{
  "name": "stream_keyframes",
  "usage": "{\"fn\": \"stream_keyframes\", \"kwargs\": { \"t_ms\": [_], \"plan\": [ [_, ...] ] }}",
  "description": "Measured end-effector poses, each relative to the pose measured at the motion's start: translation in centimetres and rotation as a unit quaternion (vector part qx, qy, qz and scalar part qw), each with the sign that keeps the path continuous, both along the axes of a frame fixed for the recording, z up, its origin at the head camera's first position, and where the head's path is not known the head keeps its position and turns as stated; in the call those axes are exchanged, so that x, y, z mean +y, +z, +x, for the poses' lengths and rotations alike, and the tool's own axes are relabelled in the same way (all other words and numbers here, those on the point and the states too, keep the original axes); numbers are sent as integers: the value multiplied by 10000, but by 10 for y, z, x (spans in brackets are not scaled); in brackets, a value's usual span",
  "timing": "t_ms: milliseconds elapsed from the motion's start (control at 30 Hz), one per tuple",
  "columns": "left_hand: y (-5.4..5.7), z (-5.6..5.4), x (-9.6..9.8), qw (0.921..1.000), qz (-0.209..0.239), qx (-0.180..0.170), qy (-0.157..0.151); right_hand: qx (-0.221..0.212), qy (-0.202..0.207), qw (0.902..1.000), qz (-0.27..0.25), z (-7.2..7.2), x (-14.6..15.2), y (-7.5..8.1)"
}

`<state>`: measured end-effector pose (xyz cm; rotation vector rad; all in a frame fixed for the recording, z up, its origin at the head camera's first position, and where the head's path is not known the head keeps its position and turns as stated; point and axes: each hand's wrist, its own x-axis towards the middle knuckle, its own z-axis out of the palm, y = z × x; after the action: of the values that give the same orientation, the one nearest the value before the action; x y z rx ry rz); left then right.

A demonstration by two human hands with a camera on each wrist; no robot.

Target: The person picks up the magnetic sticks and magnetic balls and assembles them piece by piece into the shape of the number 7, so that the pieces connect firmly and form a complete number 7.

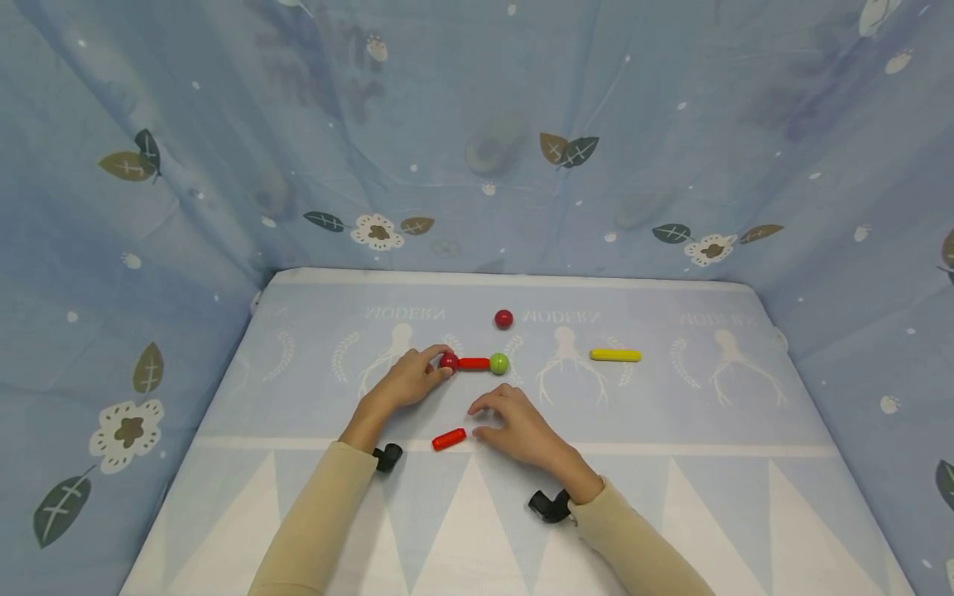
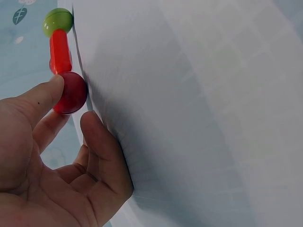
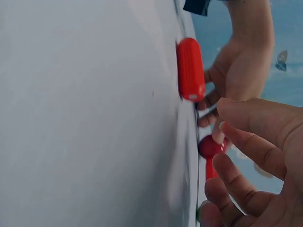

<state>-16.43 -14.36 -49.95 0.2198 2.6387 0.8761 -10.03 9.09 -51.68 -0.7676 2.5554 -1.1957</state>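
A dark red ball [image 1: 449, 362], a short red rod [image 1: 474, 363] and a green ball [image 1: 498, 363] stand joined in a line on the table. My left hand [image 1: 408, 381] pinches the dark red ball between thumb and forefinger, as the left wrist view also shows, its other fingers bent by the table. Just right of a second, loose red rod [image 1: 449, 439] is my right hand [image 1: 522, 429], thumb and fingers apart with nothing between them. In the right wrist view that loose red rod [image 3: 191, 69] lies beyond the fingertips, not touched.
Behind the joined pieces sits another dark red ball [image 1: 503, 319]. A longer yellow rod [image 1: 614, 355] lies to the right. Patterned blue curtains [image 1: 477, 149] enclose the table [image 1: 708, 430] at the back and both sides.
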Motion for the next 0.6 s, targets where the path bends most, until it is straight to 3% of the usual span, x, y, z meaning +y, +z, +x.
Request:
{"fn": "stream_keyframes", "kwargs": {
  "t_ms": [600],
  "plan": [
    [1, 2, 0, 10000, 8, -43, 72, 223, -1055, 9934, -387, -11, 73, 13]
  ]
}}
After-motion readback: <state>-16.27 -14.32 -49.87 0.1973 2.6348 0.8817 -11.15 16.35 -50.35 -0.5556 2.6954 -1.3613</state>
